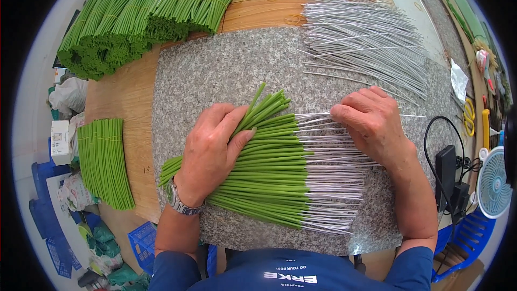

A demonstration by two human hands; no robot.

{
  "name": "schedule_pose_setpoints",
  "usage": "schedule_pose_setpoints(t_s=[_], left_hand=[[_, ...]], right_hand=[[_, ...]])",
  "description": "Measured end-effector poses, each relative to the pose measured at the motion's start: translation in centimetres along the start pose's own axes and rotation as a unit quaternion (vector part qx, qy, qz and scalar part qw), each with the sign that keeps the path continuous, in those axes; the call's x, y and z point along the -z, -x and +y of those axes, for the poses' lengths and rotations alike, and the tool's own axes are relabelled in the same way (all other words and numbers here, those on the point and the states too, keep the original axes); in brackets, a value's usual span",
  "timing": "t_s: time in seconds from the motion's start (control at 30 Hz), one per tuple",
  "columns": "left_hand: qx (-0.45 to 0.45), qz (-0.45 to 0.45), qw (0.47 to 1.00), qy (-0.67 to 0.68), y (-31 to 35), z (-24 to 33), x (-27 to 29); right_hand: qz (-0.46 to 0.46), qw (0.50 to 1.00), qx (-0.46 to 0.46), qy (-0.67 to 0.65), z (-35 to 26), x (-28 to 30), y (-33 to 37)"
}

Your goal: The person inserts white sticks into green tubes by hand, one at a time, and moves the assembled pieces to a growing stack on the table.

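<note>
My left hand (pixel 211 141), with a metal watch at its wrist, curls its fingers and thumb around a small bunch of green plastic tubes (pixel 271 104). Beneath it, a wide row of the same green tubes (pixel 258 183) lies on the grey granite slab (pixel 226 54). Silver wires (pixel 331 188) stick out of the right ends of these tubes. My right hand (pixel 371 121) is closed in a pinch on a thin wire that runs toward the upper tubes. Its fingertips are partly hidden. A loose pile of silver wires (pixel 361 37) lies beyond my right hand.
Large banded bundles of green tubes (pixel 145 16) are stacked at the far left. A smaller bundle (pixel 105 161) lies on the wood at left. On the right are yellow-handled scissors (pixel 469 117), a black adapter (pixel 445 170) with cables and a small fan (pixel 494 182).
</note>
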State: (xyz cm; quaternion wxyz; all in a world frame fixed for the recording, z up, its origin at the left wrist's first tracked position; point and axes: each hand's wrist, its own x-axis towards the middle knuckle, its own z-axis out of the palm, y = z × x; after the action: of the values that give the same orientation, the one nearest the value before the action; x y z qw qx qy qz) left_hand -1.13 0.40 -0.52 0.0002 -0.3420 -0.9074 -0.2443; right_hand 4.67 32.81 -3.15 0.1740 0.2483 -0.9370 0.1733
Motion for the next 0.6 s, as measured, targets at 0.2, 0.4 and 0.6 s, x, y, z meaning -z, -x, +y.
schedule_pose_setpoints(t_s=[0.2,0.4,0.6], left_hand=[[-0.008,0.014,1.0,0.011,0.0,-0.2,-0.2],[-0.007,0.017,1.0,0.019,0.0,-0.3,-0.2],[-0.009,0.016,1.0,0.014,0.2,-0.5,0.0]], right_hand=[[0.008,0.999,0.036,-0.012,-0.2,-0.6,-0.7],[-0.004,0.997,0.056,-0.046,-2.7,-2.2,-2.4],[-0.014,0.992,0.026,-0.119,-5.1,-2.4,-3.7]])
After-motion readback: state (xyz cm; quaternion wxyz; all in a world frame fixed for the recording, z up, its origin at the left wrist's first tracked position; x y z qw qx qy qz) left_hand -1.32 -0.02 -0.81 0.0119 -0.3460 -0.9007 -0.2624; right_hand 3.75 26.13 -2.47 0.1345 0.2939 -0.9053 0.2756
